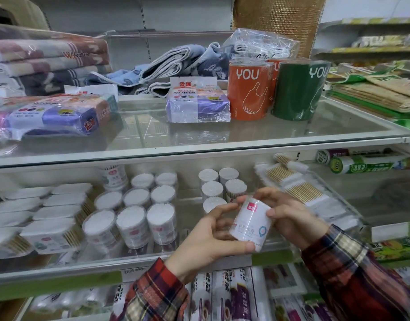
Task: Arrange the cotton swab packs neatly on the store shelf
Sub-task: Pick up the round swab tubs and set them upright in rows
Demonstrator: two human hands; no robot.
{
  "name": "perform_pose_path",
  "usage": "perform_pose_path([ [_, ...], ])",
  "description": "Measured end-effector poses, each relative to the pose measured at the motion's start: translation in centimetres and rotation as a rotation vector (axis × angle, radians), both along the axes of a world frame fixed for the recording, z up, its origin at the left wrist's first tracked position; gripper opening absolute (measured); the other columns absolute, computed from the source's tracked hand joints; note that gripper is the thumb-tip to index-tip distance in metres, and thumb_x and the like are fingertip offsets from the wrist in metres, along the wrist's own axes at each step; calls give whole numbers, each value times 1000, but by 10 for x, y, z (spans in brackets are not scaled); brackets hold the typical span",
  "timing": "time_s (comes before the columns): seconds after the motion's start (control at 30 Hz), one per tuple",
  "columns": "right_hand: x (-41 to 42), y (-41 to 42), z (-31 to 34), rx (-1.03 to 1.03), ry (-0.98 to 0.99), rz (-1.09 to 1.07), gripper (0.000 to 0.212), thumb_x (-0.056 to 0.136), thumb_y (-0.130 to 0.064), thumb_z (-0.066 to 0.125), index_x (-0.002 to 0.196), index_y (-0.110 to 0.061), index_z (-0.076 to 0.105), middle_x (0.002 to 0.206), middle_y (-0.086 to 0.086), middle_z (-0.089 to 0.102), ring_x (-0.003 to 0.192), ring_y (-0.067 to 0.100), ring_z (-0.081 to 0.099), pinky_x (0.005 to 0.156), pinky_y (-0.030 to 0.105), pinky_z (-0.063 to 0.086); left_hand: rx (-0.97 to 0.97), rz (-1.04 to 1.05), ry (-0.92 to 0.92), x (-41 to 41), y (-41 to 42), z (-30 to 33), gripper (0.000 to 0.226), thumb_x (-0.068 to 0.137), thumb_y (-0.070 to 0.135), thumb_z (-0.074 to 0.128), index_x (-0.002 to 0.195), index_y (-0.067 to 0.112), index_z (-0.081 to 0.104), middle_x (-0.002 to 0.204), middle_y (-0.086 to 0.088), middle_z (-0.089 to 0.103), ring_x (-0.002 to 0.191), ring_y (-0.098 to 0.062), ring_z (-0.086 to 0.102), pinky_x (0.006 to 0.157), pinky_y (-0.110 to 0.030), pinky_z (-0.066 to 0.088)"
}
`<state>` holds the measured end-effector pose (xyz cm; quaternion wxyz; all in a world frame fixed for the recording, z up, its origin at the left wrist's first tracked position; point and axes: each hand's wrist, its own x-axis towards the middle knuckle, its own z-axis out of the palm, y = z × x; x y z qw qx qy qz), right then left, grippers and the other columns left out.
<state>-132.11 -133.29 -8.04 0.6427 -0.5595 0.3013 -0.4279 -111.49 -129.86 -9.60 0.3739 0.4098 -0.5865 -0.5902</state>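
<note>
I grip a round cotton swab tub in both hands, my left hand curled under it and my right hand pinching its top, tilted just before the glass shelf, right of the standing swab tubs.

Glossy glass shelves carry clear, shiny plastic cotton swab tubs, crinkly film-wrapped cloth towels at the back left corner, and matt paper-labelled rolls towards the right edge.
</note>
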Motion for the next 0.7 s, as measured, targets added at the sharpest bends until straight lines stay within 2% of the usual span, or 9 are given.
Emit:
perform_pose_path([
  [0.1, -1, 0, -4, 7, 37, -51, 66, 48, -40, 87, 101, -10, 60, 121, 21, 63, 105, 33, 59, 82, 39, 46, -16, 34, 16, -2, -1, -3, 78, 60, 7, 86, 128, 22, 51, 119, -12, 66, 105, -28, 67, 95, -38, 53],
  [0.2, 0, 1, -5, -6, 92, -141, 68, 47, -45, 86, 102, -11, 63, 108, 11, 70, 96, 23, 65, 77, 31, 53, -108, 99, -57, -4, -2, -7, 81, 53, 26, 89, 125, 30, 50, 112, -2, 68, 102, -19, 68, 92, -35, 54],
  [0.3, 4, 4, -1, -32, 238, -207, 54, 61, -37, 81, 106, -15, 60, 99, 0, 73, 93, 14, 68, 79, 30, 56, -299, 247, -282, -9, 1, -6, 78, 53, 47, 84, 121, 43, 46, 109, 12, 67, 100, -1, 65, 87, -26, 53],
  [0.37, 7, 5, 3, -37, 309, -261, 42, 70, -35, 76, 105, -18, 61, 96, -3, 73, 92, 9, 68, 80, 30, 56, -391, 319, -363, -13, 3, -5, 77, 57, 48, 81, 125, 42, 45, 112, 18, 64, 99, 4, 62, 85, -22, 53],
  [0.43, 8, 3, 9, -20, 341, -327, 41, 65, -39, 67, 100, -19, 64, 94, -2, 72, 88, 9, 68, 75, 29, 56, -448, 364, -404, -18, 3, -5, 77, 60, 45, 79, 128, 38, 44, 114, 19, 62, 102, 5, 60, 87, -24, 53],
  [0.5, 7, 0, 14, 6, 352, -358, 41, 61, -38, 71, 96, -17, 67, 92, 0, 73, 85, 11, 68, 72, 31, 56, -483, 387, -430, -22, 1, -7, 76, 61, 44, 78, 128, 36, 44, 115, 20, 61, 104, 5, 59, 89, -25, 52],
  [0.6, 7, -3, 17, 25, 397, -366, 30, 71, -21, 77, 97, -13, 66, 91, 4, 73, 84, 14, 67, 74, 32, 54, -501, 392, -454, -26, 0, -10, 74, 61, 45, 77, 128, 36, 45, 115, 22, 59, 104, 6, 58, 90, -24, 50],
  [0.7, 7, -4, 16, 28, 418, -373, 27, 74, -16, 77, 98, -12, 65, 93, 7, 72, 84, 15, 66, 77, 32, 53, -498, 378, -462, -28, -2, -13, 77, 60, 47, 78, 128, 36, 46, 118, 20, 57, 106, 2, 58, 91, -27, 51],
])
